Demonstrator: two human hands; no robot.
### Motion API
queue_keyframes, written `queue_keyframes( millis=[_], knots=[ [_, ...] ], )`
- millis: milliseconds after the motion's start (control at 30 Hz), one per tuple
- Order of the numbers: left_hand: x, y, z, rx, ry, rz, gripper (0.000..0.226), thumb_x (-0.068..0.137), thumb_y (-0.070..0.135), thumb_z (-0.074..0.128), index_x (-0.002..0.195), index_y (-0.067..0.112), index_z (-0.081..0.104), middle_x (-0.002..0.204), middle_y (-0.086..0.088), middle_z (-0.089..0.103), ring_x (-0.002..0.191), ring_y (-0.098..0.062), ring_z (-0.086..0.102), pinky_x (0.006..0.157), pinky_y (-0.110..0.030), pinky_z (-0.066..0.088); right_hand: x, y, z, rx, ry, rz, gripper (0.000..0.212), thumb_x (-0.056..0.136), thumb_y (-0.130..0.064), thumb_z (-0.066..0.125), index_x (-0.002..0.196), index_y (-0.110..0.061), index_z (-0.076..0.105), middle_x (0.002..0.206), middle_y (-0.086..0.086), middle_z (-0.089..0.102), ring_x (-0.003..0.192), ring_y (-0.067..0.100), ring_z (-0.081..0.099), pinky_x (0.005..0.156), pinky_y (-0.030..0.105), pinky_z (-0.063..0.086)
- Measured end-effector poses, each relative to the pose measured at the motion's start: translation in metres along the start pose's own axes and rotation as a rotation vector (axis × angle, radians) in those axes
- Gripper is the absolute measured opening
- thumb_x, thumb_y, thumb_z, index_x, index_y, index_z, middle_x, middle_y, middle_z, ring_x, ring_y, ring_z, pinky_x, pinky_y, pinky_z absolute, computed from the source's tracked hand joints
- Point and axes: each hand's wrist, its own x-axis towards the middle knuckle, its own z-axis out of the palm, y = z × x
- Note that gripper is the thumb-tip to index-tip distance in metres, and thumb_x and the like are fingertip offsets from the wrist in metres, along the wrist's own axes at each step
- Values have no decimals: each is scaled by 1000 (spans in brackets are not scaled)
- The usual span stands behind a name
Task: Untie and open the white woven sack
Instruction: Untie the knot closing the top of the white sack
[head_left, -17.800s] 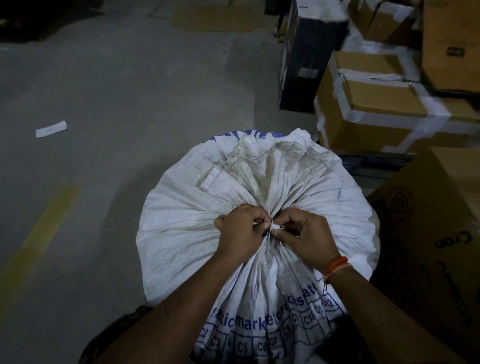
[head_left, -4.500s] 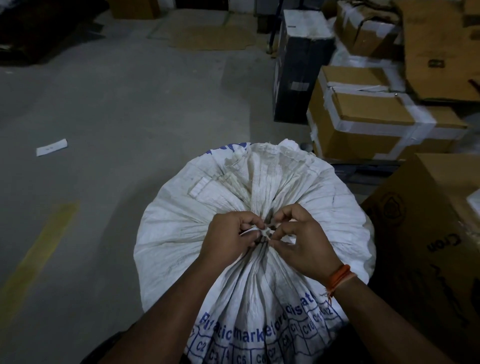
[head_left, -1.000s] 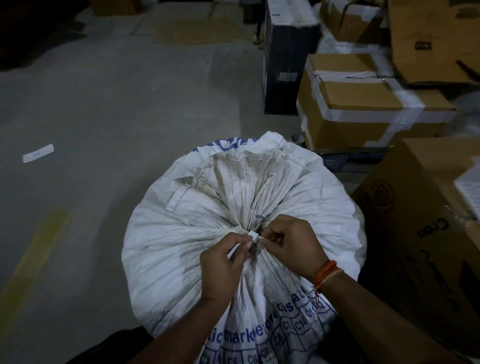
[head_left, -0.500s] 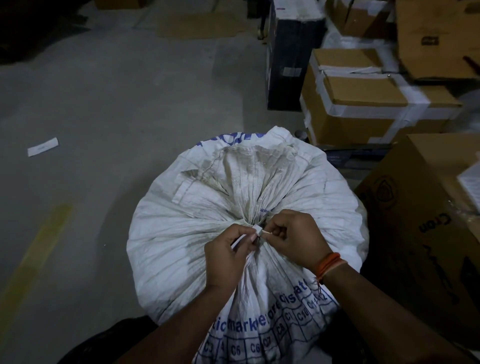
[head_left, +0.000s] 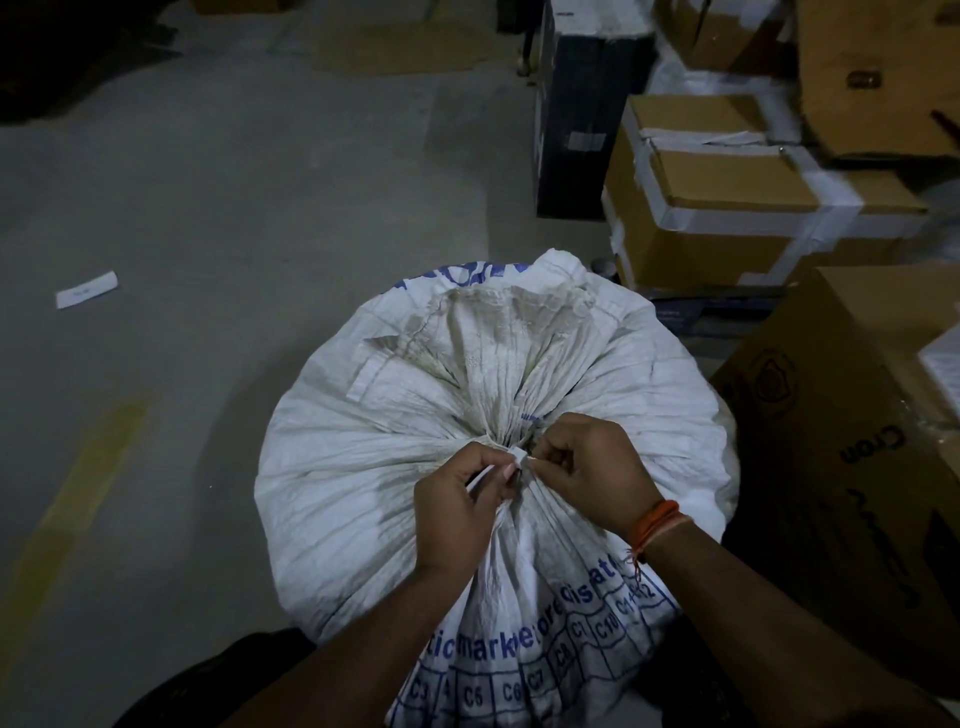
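Note:
A full white woven sack (head_left: 363, 467) with blue print stands on the floor in front of me. Its neck is gathered tight and bound by a thin white tie (head_left: 518, 457). My left hand (head_left: 460, 512) pinches one loose end of the tie between thumb and fingers. Just right of the knot, my right hand (head_left: 592, 473), with an orange thread band at the wrist, pinches the other side. The flattened mouth of the sack (head_left: 498, 338) fans out beyond the knot, away from me.
Taped cardboard boxes (head_left: 737, 208) are stacked at the back right, with a black box (head_left: 576, 114) behind them. A large brown carton (head_left: 852, 467) stands close to the sack's right side. A grey concrete floor with a paper slip (head_left: 85, 289) lies to the left.
Over the last second both hands stay pinched on the tie at the sack's neck with only small finger shifts. The neck is still gathered. The camera view has shifted slightly.

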Motion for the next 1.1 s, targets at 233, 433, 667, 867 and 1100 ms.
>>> queue_keyframes(
  millis=[233,433,667,867,1100],
  knots=[
    [1,-3,-1,1,1,5,16,98,17,71,90,30,74,87,9,79,74,-13,77,72,-44,66,3,0,2,4,4,-1,10,79,-16,83,74,-14,75,74,-5,62,63,5,52,61,17,43],
    [2,-3,1,1,-9,-1,8,96,29,70,91,32,75,89,10,79,75,-14,78,72,-48,66,-1,3,-2,11,-7,2,10,76,-21,84,73,-21,74,70,-9,63,60,2,55,57,7,40],
    [3,-2,2,26,10,-12,12,96,19,73,91,29,75,89,11,79,72,-12,75,70,-47,66,0,5,-7,12,-8,1,9,76,-16,81,71,-19,74,68,-7,64,60,7,59,57,6,40],
    [3,-2,2,10,12,-49,16,97,16,73,90,30,75,86,9,79,71,-15,76,70,-50,66,0,4,-5,-4,-5,2,11,77,-14,81,70,-18,74,69,-12,60,60,2,54,57,6,39],
    [3,-2,2,48,4,-46,15,97,15,73,91,28,75,85,10,79,73,-12,77,72,-47,66,0,4,-4,-11,0,-26,11,78,-10,80,71,-14,73,71,-4,63,61,3,53,59,11,41]
  ],
)
